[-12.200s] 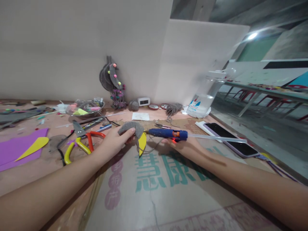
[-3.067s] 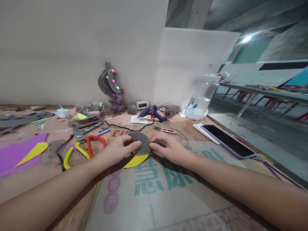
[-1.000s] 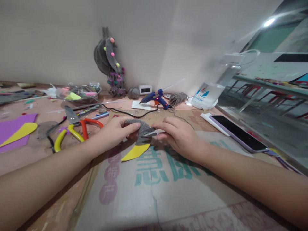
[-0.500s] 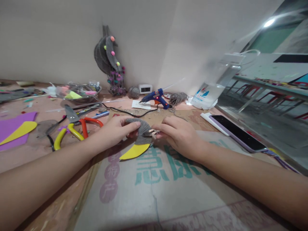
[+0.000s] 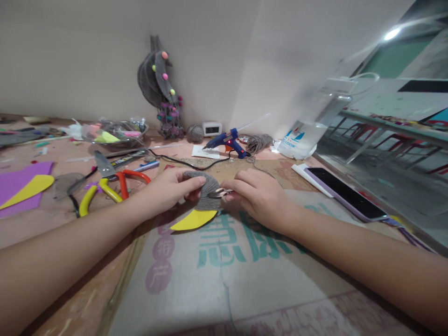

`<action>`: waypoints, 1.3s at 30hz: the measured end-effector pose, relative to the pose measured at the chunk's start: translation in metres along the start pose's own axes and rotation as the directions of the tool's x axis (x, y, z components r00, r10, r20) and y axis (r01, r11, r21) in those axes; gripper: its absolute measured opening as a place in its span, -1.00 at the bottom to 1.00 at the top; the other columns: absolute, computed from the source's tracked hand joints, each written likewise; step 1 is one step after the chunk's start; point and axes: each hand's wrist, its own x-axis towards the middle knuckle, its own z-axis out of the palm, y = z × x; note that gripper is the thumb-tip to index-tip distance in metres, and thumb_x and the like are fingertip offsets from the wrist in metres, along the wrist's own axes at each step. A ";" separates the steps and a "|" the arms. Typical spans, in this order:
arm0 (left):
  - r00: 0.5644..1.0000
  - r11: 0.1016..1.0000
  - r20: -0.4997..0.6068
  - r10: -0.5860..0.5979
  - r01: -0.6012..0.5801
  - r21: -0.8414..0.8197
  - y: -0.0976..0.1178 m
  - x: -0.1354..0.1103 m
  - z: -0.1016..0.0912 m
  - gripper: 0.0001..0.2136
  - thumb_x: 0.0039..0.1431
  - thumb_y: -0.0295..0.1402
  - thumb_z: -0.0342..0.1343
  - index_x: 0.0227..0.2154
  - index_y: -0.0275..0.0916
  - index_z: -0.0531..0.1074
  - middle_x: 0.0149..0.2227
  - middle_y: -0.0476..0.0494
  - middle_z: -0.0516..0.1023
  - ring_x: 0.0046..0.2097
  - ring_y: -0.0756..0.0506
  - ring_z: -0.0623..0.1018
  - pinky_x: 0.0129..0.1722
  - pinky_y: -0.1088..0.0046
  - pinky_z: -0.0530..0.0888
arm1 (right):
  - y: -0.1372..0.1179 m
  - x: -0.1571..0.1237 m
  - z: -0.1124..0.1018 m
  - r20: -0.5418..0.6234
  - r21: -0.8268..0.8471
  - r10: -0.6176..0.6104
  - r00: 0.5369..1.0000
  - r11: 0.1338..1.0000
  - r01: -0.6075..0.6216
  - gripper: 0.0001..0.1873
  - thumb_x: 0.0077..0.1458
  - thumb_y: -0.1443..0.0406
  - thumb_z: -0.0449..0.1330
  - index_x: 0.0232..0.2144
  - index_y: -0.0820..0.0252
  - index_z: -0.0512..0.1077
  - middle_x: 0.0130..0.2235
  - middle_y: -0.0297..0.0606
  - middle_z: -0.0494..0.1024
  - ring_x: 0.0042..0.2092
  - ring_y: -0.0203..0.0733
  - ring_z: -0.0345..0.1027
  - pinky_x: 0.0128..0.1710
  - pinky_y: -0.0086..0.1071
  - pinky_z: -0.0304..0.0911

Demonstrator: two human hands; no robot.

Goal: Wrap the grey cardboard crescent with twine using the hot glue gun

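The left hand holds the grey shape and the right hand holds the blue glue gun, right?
Not quite: the right hand holds a small metal tool. The head view shows the blue glue gun at the back, near the clock. The left hand does hold the grey shape.

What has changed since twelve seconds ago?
The right hand let go of the blue glue gun, now farther back near the wall, and took up small snips, now at the gray yarn-wrapped piece. Its yellow end swung left. The left hand still holds the piece; the scissors and phone stayed put.
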 end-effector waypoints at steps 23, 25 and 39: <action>1.000 1.000 0.022 0.021 -0.021 -0.006 -0.001 0.000 0.001 -0.76 0.03 -0.21 0.01 -0.60 -0.27 0.29 -0.61 0.04 0.30 -0.57 0.08 0.27 -0.60 0.59 0.20 | -0.001 0.000 -0.004 -0.038 0.061 0.027 0.999 0.998 -0.025 -0.69 0.19 0.19 -0.04 -0.19 0.26 0.38 -0.41 -0.23 0.41 -0.38 -0.25 0.21 -0.41 -0.41 0.07; 0.999 1.000 0.023 0.028 -0.028 -0.004 -0.002 0.000 0.001 -0.76 0.02 -0.20 0.01 -0.60 -0.27 0.29 -0.60 0.04 0.30 -0.56 0.07 0.28 -0.59 0.59 0.22 | -0.001 -0.001 -0.004 -0.035 0.043 0.016 0.999 0.999 -0.014 -0.71 0.18 0.20 -0.04 -0.20 0.23 0.38 -0.42 -0.25 0.40 -0.39 -0.26 0.20 -0.42 -0.41 0.05; 0.998 0.997 0.039 0.048 -0.050 0.055 -0.001 0.001 -0.003 -0.74 0.04 -0.19 -0.02 -0.59 -0.28 0.31 -0.60 0.01 0.32 -0.55 0.06 0.29 -0.59 0.59 0.23 | 0.003 -0.004 -0.006 0.011 0.025 0.016 1.000 1.000 -0.017 -0.73 0.18 0.22 -0.02 -0.22 0.22 0.41 -0.42 -0.24 0.40 -0.38 -0.26 0.19 -0.41 -0.41 0.04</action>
